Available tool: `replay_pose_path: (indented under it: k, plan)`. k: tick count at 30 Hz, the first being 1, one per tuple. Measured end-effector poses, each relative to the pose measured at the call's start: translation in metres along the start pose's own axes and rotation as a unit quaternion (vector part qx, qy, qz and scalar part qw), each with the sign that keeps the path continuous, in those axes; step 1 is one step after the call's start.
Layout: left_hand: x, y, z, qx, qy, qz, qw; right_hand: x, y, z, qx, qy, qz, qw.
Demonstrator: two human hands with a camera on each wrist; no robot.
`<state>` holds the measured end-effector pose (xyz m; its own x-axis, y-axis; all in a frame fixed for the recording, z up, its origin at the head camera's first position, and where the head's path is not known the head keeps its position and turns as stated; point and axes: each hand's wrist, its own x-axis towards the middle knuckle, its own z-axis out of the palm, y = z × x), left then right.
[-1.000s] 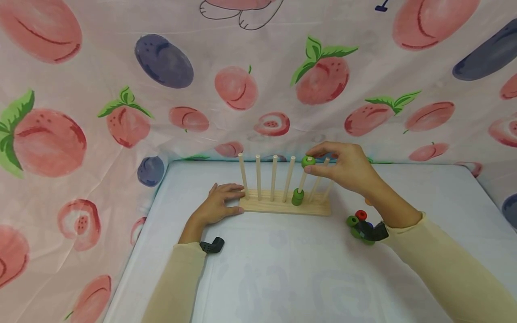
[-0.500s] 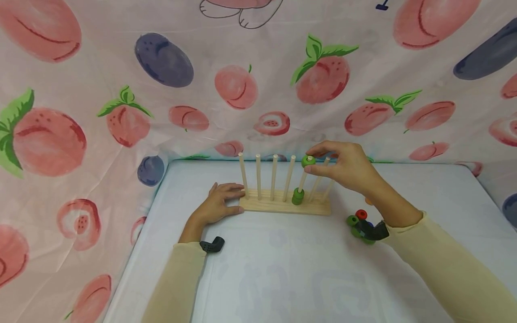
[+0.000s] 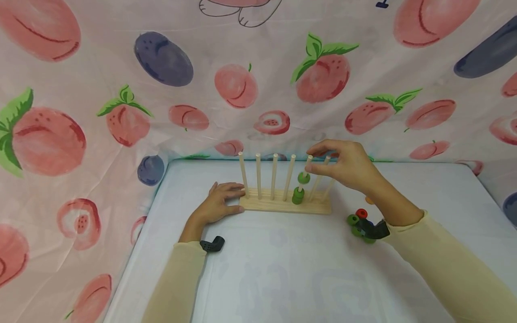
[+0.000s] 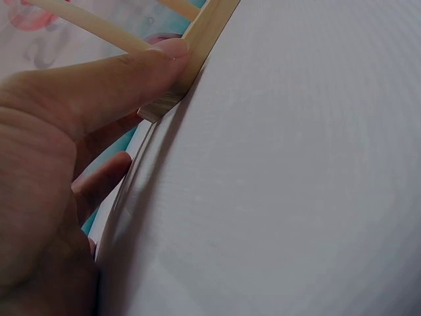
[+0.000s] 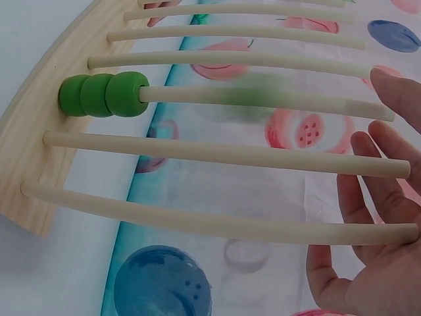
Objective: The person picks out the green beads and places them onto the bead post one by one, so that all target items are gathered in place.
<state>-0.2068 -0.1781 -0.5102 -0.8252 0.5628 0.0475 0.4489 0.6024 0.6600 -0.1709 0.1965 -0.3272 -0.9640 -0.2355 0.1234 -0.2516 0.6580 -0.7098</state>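
A wooden peg stand [image 3: 282, 206] with a row of upright pegs rests on the white table. My left hand [image 3: 218, 205] grips its left end; in the left wrist view the thumb [image 4: 141, 72] lies on the base and other fingers are behind it. At the third peg from the right, my right hand [image 3: 350, 166] has its fingers spread beside the peg top, holding nothing. A green bead [image 3: 304, 178] is partway down that peg, a green blur in the right wrist view. Beneath it, three green beads [image 5: 105, 95] sit stacked at the base.
Right of the stand lie loose beads: a red one [image 3: 361, 214], several green ones [image 3: 352, 220] and an orange one [image 3: 369, 200], some partly hidden by the right wrist camera [image 3: 373, 229]. A fruit-print cloth [image 3: 250, 67] hangs behind the table.
The green bead was pinched at the peg's top by my right hand; now it is let go and lower on the peg. The left hand and the stand stay put.
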Motion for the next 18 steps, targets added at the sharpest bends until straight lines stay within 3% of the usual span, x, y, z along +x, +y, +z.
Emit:
replay_pose_path:
  k: [18]
  plan:
    - [-0.0008,0.0016,-0.0013,0.007,0.000,0.005,1.0000,-0.0047,0.0047,-0.0044,0.026,0.002,-0.003,1.000]
